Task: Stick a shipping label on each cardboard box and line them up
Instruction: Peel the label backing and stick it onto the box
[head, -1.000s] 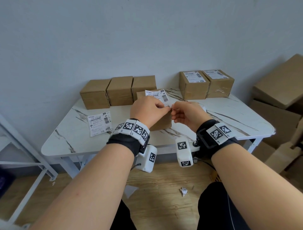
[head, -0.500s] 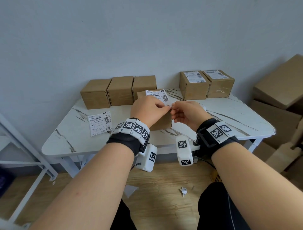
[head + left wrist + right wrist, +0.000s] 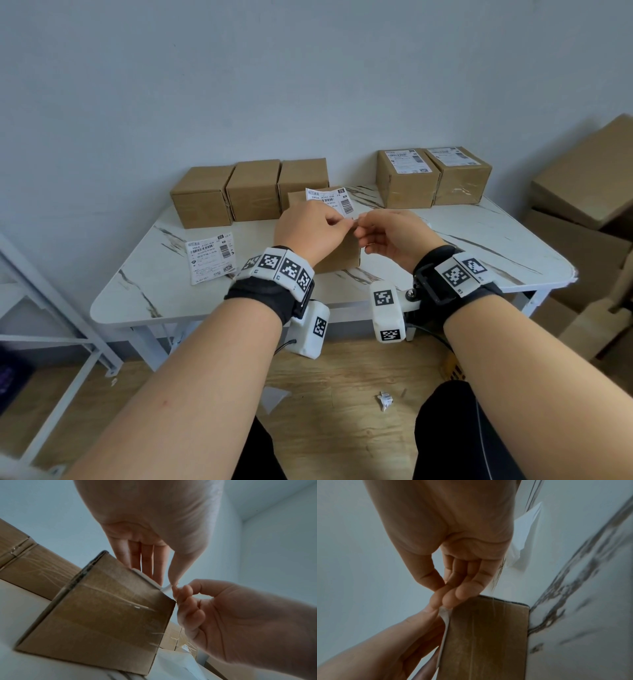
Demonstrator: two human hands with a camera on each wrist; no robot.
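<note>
A white shipping label (image 3: pixel 329 200) lies over the top of a cardboard box (image 3: pixel 339 255) at the middle of the table. My left hand (image 3: pixel 349 222) pinches the label's near right corner (image 3: pixel 166 588), its other fingers lying on the box top (image 3: pixel 102 615). My right hand (image 3: pixel 359 224) pinches the same corner (image 3: pixel 444 610) from the right, beside the box (image 3: pixel 484 635). Three bare boxes (image 3: pixel 255 190) stand in a row at the back left. Two labelled boxes (image 3: pixel 407 180) stand side by side at the back right. A spare label (image 3: pixel 210 255) lies at the left.
The white marble table (image 3: pixel 479 246) stands against a grey wall. Loose white backing paper (image 3: pixel 525 534) lies right of the box. Large cardboard cartons (image 3: pixel 589 192) are piled at the right, a white frame (image 3: pixel 51 308) stands at the left, and a crumpled scrap (image 3: pixel 385 399) lies on the wood floor.
</note>
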